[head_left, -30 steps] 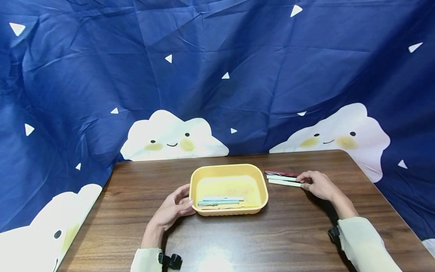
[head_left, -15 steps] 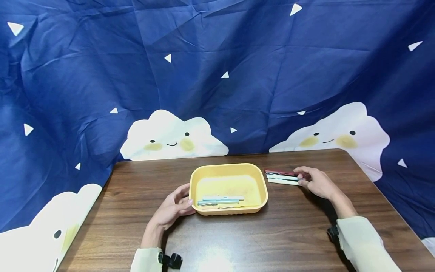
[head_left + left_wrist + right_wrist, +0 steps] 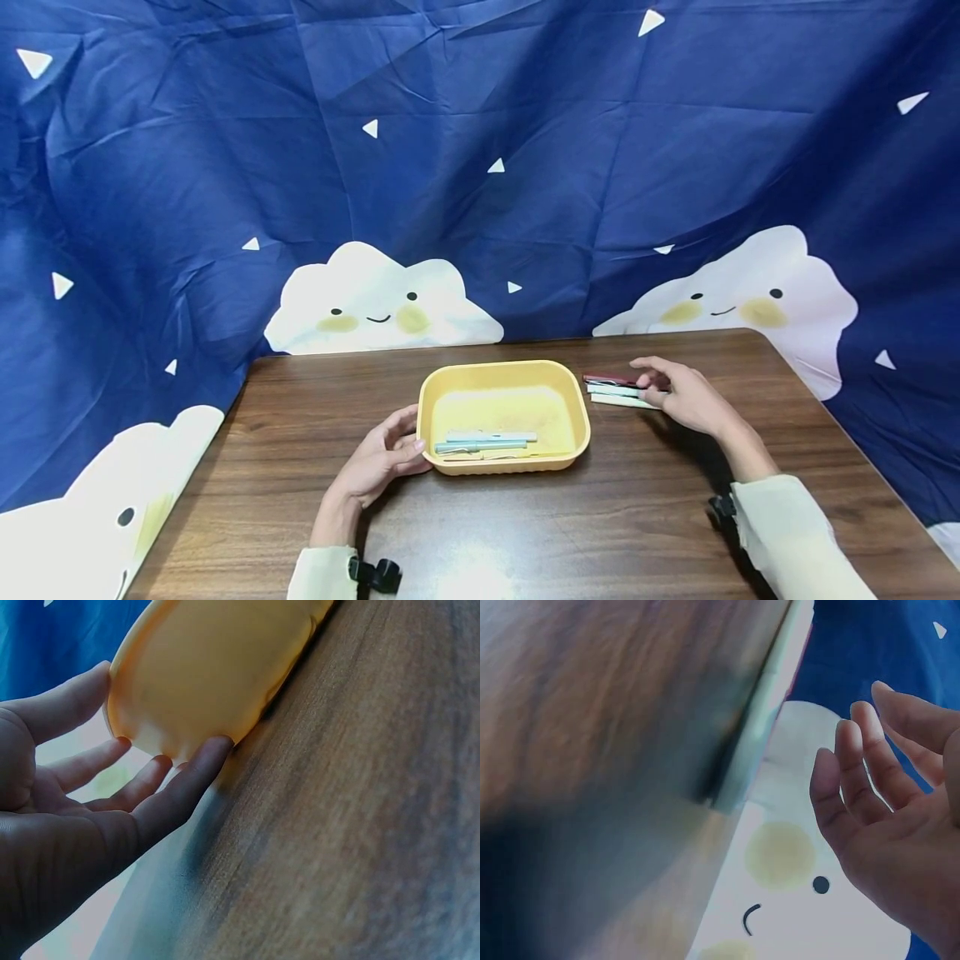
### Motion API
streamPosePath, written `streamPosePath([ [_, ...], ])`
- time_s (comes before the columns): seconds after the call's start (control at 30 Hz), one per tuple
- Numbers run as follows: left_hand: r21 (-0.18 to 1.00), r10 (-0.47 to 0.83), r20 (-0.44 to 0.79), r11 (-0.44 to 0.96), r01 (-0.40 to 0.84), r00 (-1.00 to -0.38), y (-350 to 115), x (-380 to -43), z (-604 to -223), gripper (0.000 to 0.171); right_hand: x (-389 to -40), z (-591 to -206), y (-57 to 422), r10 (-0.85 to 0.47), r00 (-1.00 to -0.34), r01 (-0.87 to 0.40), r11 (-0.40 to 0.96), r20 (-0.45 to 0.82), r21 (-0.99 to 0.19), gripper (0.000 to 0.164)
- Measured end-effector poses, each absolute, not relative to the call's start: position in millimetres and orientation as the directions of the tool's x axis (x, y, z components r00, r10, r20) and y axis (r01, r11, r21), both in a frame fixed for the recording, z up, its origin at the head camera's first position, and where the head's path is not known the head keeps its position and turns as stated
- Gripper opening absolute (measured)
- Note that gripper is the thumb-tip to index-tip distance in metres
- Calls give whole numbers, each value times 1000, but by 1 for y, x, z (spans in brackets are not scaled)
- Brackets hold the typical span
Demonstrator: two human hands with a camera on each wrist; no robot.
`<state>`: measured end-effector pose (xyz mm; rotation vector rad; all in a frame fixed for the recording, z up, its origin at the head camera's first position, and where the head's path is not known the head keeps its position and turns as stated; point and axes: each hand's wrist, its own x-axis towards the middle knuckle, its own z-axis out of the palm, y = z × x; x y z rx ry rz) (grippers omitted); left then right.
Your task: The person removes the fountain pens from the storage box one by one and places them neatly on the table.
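My left hand (image 3: 386, 454) is at the left end of a yellow plastic tray (image 3: 581, 417). In the left wrist view its extended fingers touch the tray's outer wall. A whitish pen (image 3: 491, 436), a light blue pen (image 3: 480, 447) and a yellow pen (image 3: 540, 456) lie along the tray's near side. My right hand (image 3: 690, 400), fingers loosely bent, hovers over the right ends of a dark red pen (image 3: 607, 378), a pale blue pen (image 3: 611, 389) and a mint-white pen (image 3: 618, 401) lined up on the table. The right wrist view shows that hand apart from the pens, holding nothing.
The brown wooden table (image 3: 600, 525) carries the tray and pens. Behind it hangs a dark blue cloth (image 3: 450, 200) printed with white clouds and triangles. A black strap with a small camera (image 3: 375, 575) sits on the left wrist, another strap (image 3: 722, 510) on the right.
My right hand has lifted slightly and shifted left over the row of pens, its fingers coming away from the right ends. The left hand and the tray stay put.
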<state>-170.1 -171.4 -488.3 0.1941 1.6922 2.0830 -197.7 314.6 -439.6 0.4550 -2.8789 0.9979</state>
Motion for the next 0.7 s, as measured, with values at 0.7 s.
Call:
streamPosePath([
  [0.7,955,432,-161,-159,-250,-887,-171,-168,-486,66,-201,-428,278,-289,-935,-350,646,207,-679,37],
])
